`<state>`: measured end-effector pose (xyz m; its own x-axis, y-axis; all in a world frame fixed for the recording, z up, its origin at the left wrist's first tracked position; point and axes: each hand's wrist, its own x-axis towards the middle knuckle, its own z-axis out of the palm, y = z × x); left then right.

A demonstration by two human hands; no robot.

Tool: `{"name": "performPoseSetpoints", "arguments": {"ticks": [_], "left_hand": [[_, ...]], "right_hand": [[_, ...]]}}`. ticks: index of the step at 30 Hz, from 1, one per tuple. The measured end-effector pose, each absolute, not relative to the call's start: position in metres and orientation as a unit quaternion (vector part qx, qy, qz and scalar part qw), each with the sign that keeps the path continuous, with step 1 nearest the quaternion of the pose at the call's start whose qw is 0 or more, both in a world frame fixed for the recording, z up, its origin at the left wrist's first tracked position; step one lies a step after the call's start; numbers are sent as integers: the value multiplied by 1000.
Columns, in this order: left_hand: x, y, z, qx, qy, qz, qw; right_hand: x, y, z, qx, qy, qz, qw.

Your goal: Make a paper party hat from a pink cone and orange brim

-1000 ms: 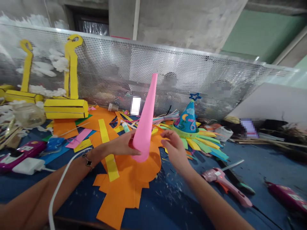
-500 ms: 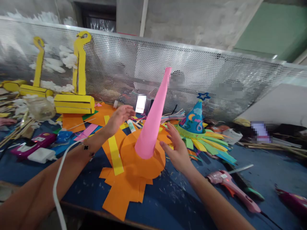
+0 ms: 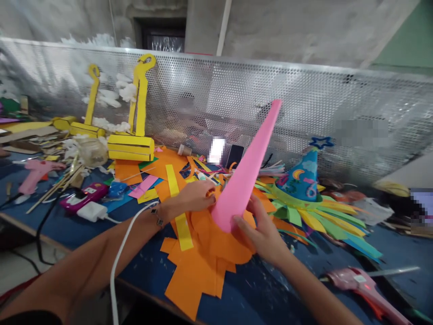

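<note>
A tall pink paper cone (image 3: 248,174) stands tilted to the right on a rounded orange paper piece (image 3: 233,246). My right hand (image 3: 262,230) grips the cone's lower right side, thumb in front and fingers partly hidden behind it. My left hand (image 3: 196,195) is at the cone's lower left edge, its fingers curled in; what they hold, if anything, cannot be made out. Beneath the left wrist a yellow paper strip (image 3: 182,230) lies over orange sheets. More cut orange paper (image 3: 189,280) spreads toward the table's front edge.
A blue party hat (image 3: 301,176) with fringed paper strips sits right of the cone. A pink glue gun (image 3: 358,282) lies at front right, another glue gun (image 3: 37,174) at left. Yellow paper models (image 3: 130,146) stand behind. A white cable (image 3: 117,266) crosses my left forearm.
Both hands have moved in to the cone's base, and the right hand has taken hold of it. The cone leans further right. The view has shifted left.
</note>
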<state>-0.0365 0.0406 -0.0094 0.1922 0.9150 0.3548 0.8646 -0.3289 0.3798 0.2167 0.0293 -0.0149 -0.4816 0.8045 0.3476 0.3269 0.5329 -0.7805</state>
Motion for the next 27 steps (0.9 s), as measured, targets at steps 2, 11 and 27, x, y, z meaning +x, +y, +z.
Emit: {"name": "performPoseSetpoints", "arguments": {"ticks": [2, 11, 27], "left_hand": [[-41, 43, -7, 757, 601, 255, 21], [-118, 68, -16, 586, 790, 165, -77], [-136, 74, -1, 561, 805, 98, -167]], "right_hand": [[218, 32, -13, -356, -789, 330, 377], [221, 36, -7, -370, -773, 323, 401], [222, 36, -5, -371, -772, 322, 404]]}}
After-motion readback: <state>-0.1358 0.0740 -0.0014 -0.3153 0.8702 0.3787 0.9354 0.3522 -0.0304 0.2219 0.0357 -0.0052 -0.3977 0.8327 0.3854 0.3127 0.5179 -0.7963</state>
